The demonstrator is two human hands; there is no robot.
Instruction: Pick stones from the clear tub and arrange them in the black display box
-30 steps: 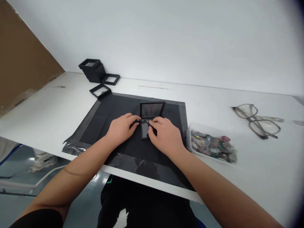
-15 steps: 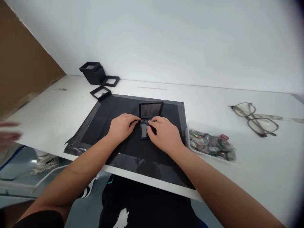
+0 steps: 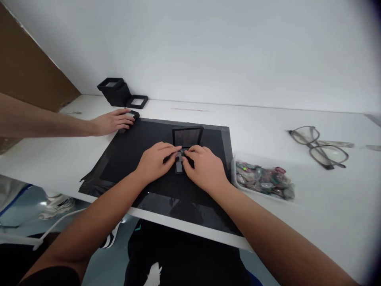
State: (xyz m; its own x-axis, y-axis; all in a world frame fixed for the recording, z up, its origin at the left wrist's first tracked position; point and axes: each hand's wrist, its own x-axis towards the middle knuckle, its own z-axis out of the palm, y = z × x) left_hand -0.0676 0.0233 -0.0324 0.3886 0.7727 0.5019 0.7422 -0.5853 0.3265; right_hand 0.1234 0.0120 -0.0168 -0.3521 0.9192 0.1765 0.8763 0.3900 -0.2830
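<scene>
A small black display case (image 3: 187, 137) lies open on a black mat (image 3: 154, 131), its hinged lid with a clear window tilted up at the back. My left hand (image 3: 157, 161) is at the left side of its base, thumb and forefinger closed on it. From the right, my right hand (image 3: 206, 166) has its curled fingers closed on the base's right side. A greyish insert shows between my fingertips; whether they pinch a small piece there is hidden.
Another person's hand (image 3: 114, 121) rests on a black frame at the mat's far left corner. Stacked black cases (image 3: 114, 91) stand behind it, beside another open frame (image 3: 137, 101). To the right are a plastic tub (image 3: 233, 172) of shiny stones and eyeglasses (image 3: 327, 155).
The other person's hand has come in from the left onto the black frame. My left hand's fingertips have moved slightly right, further over the case's base. My right hand stays nearly in place.
</scene>
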